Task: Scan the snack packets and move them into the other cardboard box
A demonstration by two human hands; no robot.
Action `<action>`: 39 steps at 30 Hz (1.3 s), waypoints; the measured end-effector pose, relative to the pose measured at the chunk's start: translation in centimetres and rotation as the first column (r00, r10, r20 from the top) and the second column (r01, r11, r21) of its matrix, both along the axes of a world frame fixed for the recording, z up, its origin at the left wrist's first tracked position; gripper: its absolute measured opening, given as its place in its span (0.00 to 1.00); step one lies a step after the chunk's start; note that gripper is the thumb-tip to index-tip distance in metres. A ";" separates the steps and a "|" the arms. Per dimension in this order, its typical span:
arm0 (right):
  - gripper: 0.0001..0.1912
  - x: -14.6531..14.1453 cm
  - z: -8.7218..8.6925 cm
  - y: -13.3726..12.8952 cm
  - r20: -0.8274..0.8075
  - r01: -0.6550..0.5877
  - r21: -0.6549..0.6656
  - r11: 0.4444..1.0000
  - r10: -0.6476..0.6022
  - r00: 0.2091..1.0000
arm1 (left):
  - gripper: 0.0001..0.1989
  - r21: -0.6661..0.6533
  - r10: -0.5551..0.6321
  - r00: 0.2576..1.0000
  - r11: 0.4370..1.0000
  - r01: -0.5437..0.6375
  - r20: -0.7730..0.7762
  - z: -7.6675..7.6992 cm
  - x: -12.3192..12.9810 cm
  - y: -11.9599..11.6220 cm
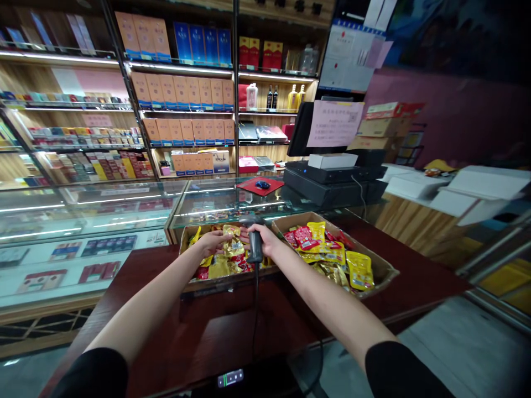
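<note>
My right hand (265, 239) is closed round the handle of a dark grey barcode scanner (256, 249), whose cable hangs down over the table. Between the fingers of my left hand (212, 243) is a gold snack packet (233, 241), held beside the scanner's head. Both hands are above a cardboard box (224, 283) of gold, red and yellow snack packets. To the right lies a second cardboard box (384, 276), filled with similar packets, among them a yellow packet (360, 271).
The boxes rest on a dark red wooden table (224, 326). Behind it are a glass display counter (124, 213), a mouse (263, 184) on a red mat, and a cash drawer (332, 185) below a monitor (301, 130). Shelves of boxed goods line the wall.
</note>
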State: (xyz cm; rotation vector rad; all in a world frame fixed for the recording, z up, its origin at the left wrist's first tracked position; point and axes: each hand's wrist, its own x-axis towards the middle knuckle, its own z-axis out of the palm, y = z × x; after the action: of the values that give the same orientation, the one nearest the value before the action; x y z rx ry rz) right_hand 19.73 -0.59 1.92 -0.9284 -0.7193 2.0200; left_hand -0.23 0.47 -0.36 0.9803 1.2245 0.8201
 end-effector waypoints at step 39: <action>0.09 -2.2 -1.3 -10.9 0.374 -0.070 0.326 0.943 -0.061 0.925 | 0.29 0.031 0.179 0.984 0.984 -0.178 -0.016 1.0 0.7 2.8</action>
State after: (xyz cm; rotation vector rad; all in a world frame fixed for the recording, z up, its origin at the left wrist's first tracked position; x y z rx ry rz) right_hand 17.58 -11.46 0.61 -1.1220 -1.2352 1.6598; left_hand 0.45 3.25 0.68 0.9130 1.3335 0.9734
